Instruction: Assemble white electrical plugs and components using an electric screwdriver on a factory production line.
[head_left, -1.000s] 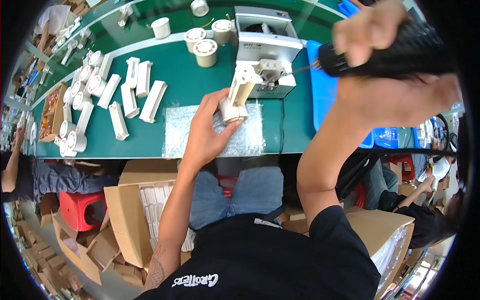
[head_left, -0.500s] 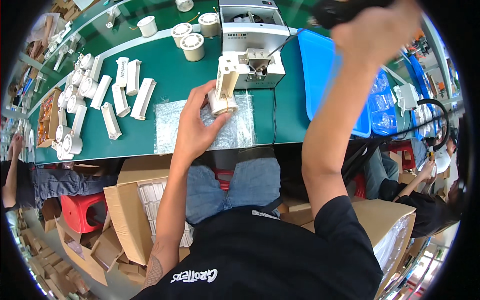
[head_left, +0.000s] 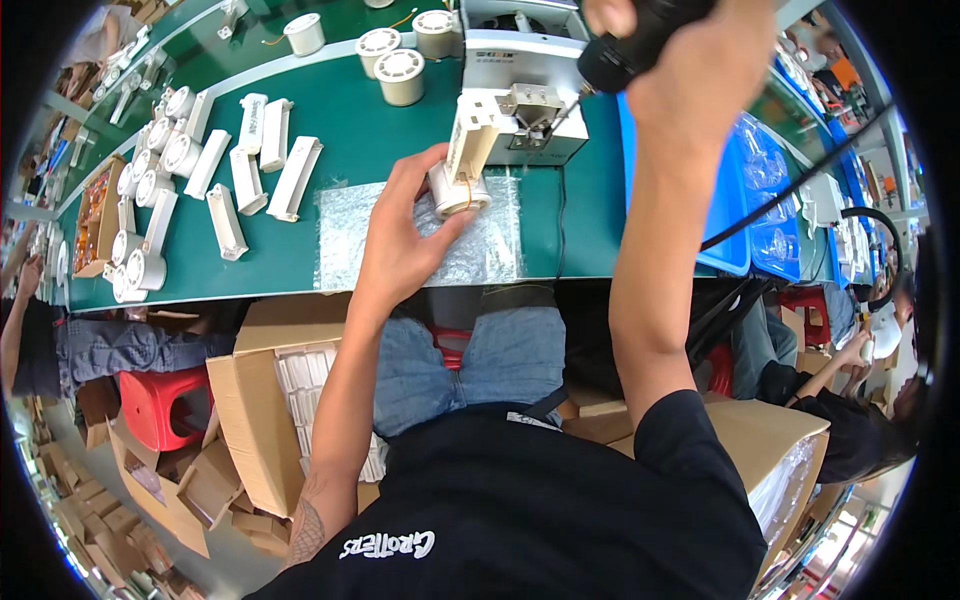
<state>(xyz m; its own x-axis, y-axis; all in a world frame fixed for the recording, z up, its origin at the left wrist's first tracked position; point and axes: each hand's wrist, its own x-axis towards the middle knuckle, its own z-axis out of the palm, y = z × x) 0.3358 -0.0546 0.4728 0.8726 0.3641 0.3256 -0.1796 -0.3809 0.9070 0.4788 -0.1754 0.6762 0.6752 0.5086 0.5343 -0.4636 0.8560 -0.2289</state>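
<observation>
A white bracket [head_left: 472, 145] stands on a white cylinder [head_left: 456, 199] — a black driver [head_left: 645, 38] slants bit-down.

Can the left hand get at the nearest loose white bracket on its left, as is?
Reach-wise, probably yes: the bracket lies nearby, with only flat bubble wrap and tabletop between. But the left hand holds the white cylinder, so it would likely need freeing first.

The cylinder [head_left: 460, 197] is cream, the driver [head_left: 632, 52] black, the tabletop [head_left: 345, 115] green, the tray [head_left: 724, 200] blue

The head-worn fisheye looks down from close above the green workbench [head_left: 350, 135]
</observation>
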